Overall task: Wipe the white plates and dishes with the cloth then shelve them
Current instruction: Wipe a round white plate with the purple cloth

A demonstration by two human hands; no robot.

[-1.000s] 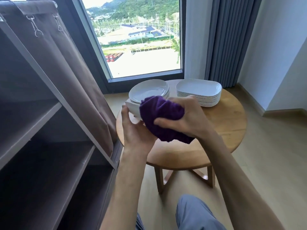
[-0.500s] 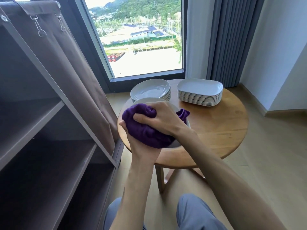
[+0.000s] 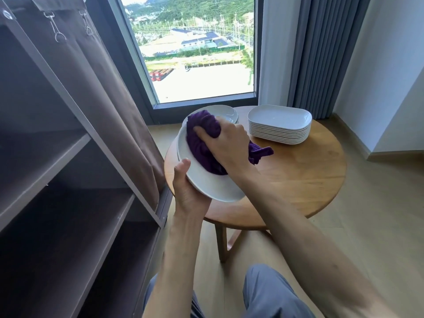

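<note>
My left hand [image 3: 187, 189] grips a round white dish [image 3: 213, 187] by its near rim, tilted over the left side of the round wooden table [image 3: 298, 180]. My right hand [image 3: 226, 145] holds a bunched purple cloth [image 3: 202, 143] and presses it into the dish's inner face. Behind the held dish lies a stack of round white dishes [image 3: 227, 112], partly hidden. A stack of several rounded-rectangular white plates [image 3: 278, 123] stands at the table's back right.
A brown fabric-covered shelf unit [image 3: 68, 180] with open shelves fills the left, its curtain drawn aside. A window and grey curtains [image 3: 321, 53] stand behind the table. My knees [image 3: 263, 292] show at the bottom over the wooden floor.
The dish has turned from its underside to its inner face toward me. The cloth has moved up into the dish's far part, and my left hand's grip has shifted to the near rim.
</note>
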